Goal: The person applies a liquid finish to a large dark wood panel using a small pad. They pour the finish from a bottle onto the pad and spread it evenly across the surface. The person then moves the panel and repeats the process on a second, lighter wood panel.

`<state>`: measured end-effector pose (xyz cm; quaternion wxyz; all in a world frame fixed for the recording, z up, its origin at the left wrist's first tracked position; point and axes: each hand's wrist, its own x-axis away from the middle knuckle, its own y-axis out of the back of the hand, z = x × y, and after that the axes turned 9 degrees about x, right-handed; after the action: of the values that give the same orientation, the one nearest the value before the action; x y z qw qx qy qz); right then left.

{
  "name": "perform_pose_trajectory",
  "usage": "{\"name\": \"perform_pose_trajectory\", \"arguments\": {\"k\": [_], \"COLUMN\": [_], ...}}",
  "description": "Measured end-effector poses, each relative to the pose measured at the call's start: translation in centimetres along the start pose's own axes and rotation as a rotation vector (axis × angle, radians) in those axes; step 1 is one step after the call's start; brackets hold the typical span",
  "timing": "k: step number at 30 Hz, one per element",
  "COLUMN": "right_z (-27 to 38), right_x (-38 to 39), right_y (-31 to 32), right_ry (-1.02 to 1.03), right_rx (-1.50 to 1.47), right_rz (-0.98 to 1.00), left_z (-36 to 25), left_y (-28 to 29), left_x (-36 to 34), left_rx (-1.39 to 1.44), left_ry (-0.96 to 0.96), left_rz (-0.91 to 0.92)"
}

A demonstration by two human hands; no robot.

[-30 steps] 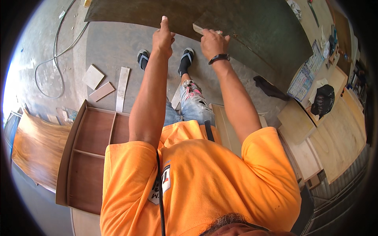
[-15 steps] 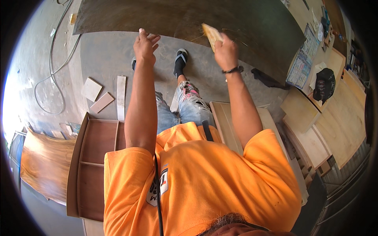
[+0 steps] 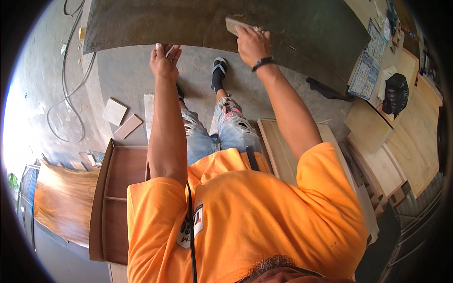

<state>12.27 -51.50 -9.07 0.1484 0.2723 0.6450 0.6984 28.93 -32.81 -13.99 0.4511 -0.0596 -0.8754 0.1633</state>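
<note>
A large dark brown panel spans the top of the view. At its near edge is my left hand, palm turned up; its fingertips meet the edge and are partly curled against it. My right hand grips a flat, pale, straight-edged piece, like a spreader or block, and presses it to the panel's surface near the same edge. Yellowish marks lie on the panel beside it. Exactly what the piece is made of does not show.
Small board offcuts lie on the floor at left, with a looped grey hose beyond. A divided brown cabinet frame stands by my left side. To the right are a pale wooden panel, stacked boards and a black bag.
My left hand has come down and left to the panel's edge. My right hand has moved left and up, and the pale piece has turned from tilted up to flatter on the panel.
</note>
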Motion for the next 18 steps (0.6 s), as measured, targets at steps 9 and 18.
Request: {"name": "perform_pose_trajectory", "arguments": {"k": [9,18], "right_z": [-0.3,5.6], "right_x": [-3.5,-1.7], "right_y": [0.5,0.4], "right_ry": [-0.365,-0.167], "right_rx": [-0.044,-0.142], "right_rz": [0.128,0.134], "left_z": [0.8,1.5], "left_y": [0.8,1.9], "left_x": [0.0,-0.8], "left_rx": [0.013,-0.069], "left_ry": [0.048,0.157], "left_rz": [-0.023,-0.034]}}
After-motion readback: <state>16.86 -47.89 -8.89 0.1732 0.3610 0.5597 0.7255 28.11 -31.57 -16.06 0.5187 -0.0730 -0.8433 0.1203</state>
